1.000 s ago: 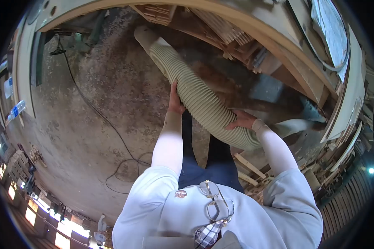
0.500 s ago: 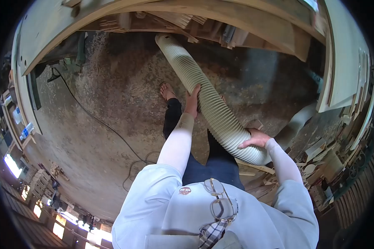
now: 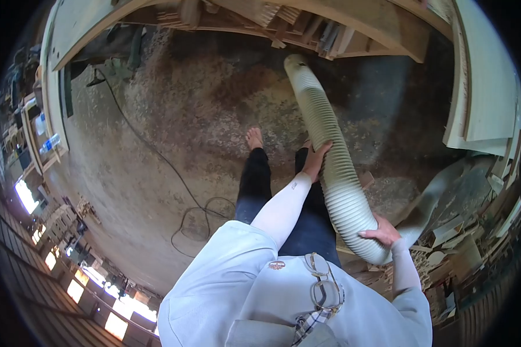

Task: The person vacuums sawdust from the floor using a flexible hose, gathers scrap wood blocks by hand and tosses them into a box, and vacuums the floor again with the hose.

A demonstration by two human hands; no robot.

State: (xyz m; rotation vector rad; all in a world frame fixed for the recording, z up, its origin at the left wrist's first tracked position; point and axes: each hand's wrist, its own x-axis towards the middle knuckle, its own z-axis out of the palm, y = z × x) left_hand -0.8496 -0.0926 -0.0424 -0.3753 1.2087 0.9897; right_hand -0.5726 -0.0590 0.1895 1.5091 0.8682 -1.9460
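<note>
While pressing both thumbs (image 3: 367,234) to a fat, bumpy hose (image 3: 337,156), grips its left side with the left hand (image 3: 315,162) and its low bend with the right hand (image 3: 384,232), other fingers mostly out of sight, so cannot tell if spread or close together. Holds the hose just right of the legs (image 3: 255,179), with its far end near stacked wood (image 3: 344,43) and a black cord (image 3: 182,182) on the floor (image 3: 127,202) to the left.

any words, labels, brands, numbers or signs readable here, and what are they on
No text can be read.
Badge on the shirt: too small.
Dark mark on the left sleeve: too small.
Bottle: any print too small and blurred.
</note>
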